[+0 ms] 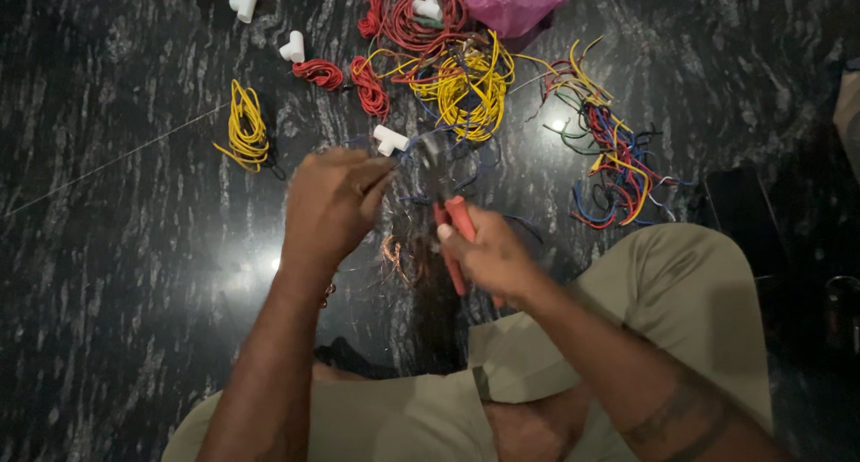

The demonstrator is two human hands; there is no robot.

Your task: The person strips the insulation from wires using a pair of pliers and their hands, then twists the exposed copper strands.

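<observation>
Two hands, red-handled pliers (451, 224) upright, nose up

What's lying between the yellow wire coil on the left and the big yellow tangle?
In the head view, between the yellow coil and the yellow tangle lie two small red bundles on the dark floor.

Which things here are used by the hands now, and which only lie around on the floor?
In use:
left hand pinching a thin wire
right hand gripping red-handled pliers

Lying about:
yellow wire coil
white pipe fittings
red wire bundles
pink bag
mixed wire offcuts
</observation>
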